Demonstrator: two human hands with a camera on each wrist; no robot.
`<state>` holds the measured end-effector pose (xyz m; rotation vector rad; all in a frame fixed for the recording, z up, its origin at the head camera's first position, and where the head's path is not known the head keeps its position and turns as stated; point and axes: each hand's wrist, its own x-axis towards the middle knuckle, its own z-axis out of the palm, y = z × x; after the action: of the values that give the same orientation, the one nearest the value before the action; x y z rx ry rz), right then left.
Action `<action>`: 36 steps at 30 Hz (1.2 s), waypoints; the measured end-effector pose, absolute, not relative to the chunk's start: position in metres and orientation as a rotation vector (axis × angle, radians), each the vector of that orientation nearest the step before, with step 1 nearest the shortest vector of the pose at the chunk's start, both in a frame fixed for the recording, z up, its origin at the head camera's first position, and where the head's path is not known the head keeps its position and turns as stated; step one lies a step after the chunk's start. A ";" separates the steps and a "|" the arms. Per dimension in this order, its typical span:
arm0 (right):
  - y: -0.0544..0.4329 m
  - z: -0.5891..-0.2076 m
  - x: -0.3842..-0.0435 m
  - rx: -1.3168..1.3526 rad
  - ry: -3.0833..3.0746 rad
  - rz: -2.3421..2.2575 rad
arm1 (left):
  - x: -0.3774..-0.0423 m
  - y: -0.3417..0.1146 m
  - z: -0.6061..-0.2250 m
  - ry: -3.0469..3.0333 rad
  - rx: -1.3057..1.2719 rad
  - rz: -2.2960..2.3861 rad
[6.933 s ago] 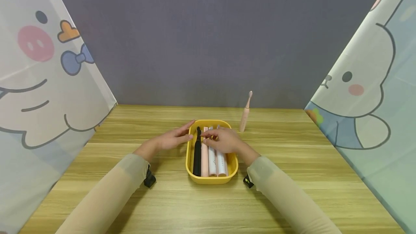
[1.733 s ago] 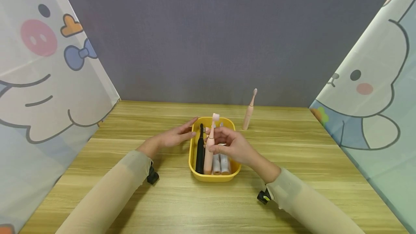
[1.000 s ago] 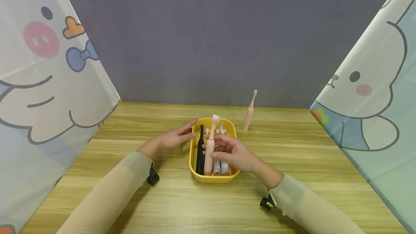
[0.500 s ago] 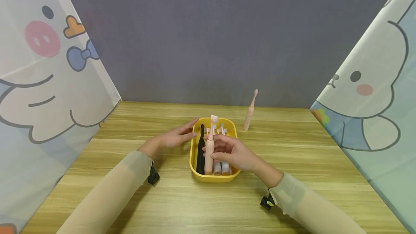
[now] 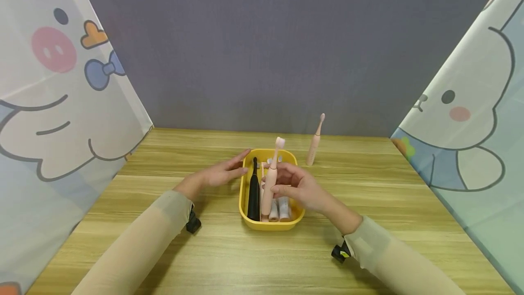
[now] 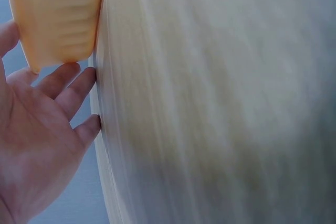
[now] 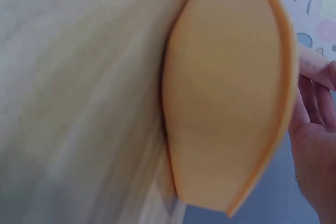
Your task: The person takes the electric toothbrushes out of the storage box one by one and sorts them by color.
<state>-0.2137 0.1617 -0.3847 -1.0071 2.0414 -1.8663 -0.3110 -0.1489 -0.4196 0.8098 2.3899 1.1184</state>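
Observation:
My right hand (image 5: 302, 186) pinches a pink electric toothbrush (image 5: 268, 190) by its handle, brush head up and tilted slightly right, over a yellow basket (image 5: 270, 226). In the right wrist view, part of the pink handle (image 7: 313, 65) shows past the basket's side. Inside the basket a black electric toothbrush (image 5: 254, 197) lies at the left, and white toothbrushes (image 5: 284, 209) lie to the right, partly hidden by my right hand. My left hand (image 5: 217, 173) rests against the basket's left side with fingers extended; the left wrist view shows its fingertips at the basket wall (image 6: 63, 19).
Another pink electric toothbrush (image 5: 313, 149) stands upright on the wooden table (image 5: 229, 258), behind and right of the basket. A grey panel (image 5: 262, 49) rises at the table's back edge. Cartoon-printed cloths (image 5: 61, 104) flank both sides.
Since the earliest frame my right hand has taken hold of a pink toothbrush and tipped it up. In the last half second it rises and shifts right. My left hand stays at the basket.

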 end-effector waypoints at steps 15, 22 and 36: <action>0.205 -0.358 -0.225 -0.936 2.279 -1.979 | -0.308 -0.149 -0.417 2.389 0.801 1.112; 0.226 -0.353 -0.231 -0.947 2.305 -2.073 | -0.309 -0.150 -0.419 2.375 0.797 1.126; 0.269 -0.364 -0.239 -0.841 2.435 -2.077 | -0.310 -0.150 -0.419 2.367 0.800 1.126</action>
<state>-0.2388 0.2686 -0.3642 -0.8410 2.4354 -2.0775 -0.3095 -0.1498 -0.4192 0.8000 2.3671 1.1259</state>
